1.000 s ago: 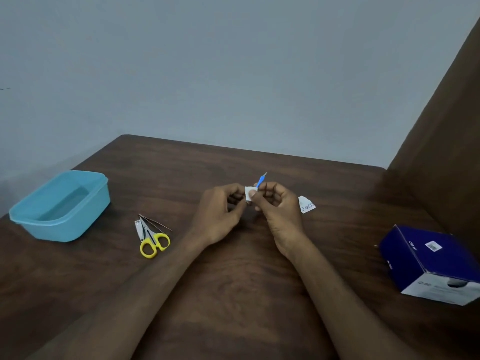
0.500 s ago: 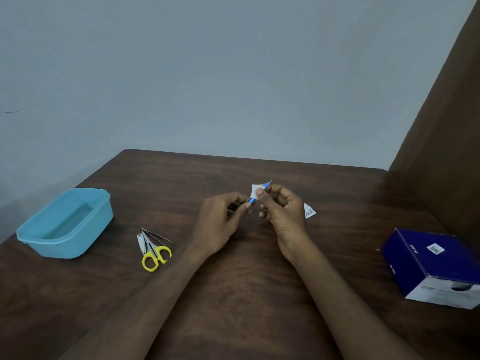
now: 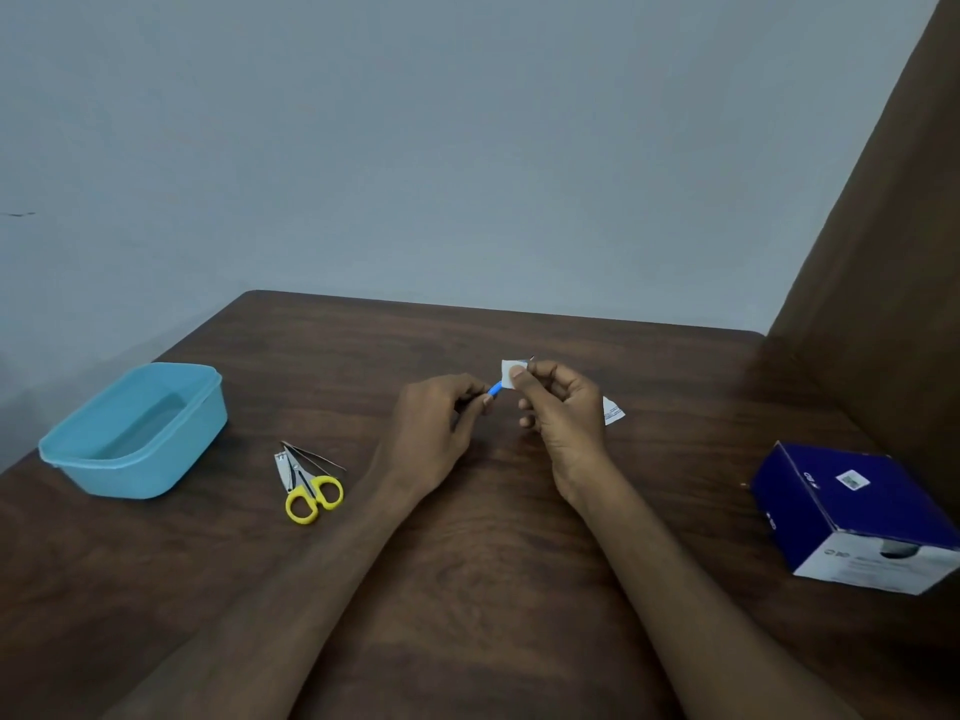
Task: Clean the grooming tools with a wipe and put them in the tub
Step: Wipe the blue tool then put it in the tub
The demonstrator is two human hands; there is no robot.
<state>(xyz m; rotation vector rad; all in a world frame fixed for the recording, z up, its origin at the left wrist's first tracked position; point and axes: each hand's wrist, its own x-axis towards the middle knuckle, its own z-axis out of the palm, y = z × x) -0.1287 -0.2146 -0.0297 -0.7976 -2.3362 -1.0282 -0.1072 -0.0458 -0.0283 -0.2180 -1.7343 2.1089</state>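
- A dark blue cardboard box point(image 3: 852, 517) with a white end face, lying at the right edge of the dark brown wooden surface point(image 3: 467, 589).
- A plain grey-blue wall point(image 3: 415, 148) behind.
- A brown panel point(image 3: 893, 283) on the right.

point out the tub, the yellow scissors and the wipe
tub point(image 3: 57, 452), head view, near rim
yellow scissors point(image 3: 301, 506), head view, handle loop
wipe point(image 3: 508, 374), head view, white square pinched by right hand

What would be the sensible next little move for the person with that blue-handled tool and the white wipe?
Probably keep drawing the blue-handled tool through the wipe. The left hand pinches the handle, the right hand pinches the wipe around the tool's far part, and only a sliver of tip shows past it. The tub looks empty, and the scissors lie untouched.
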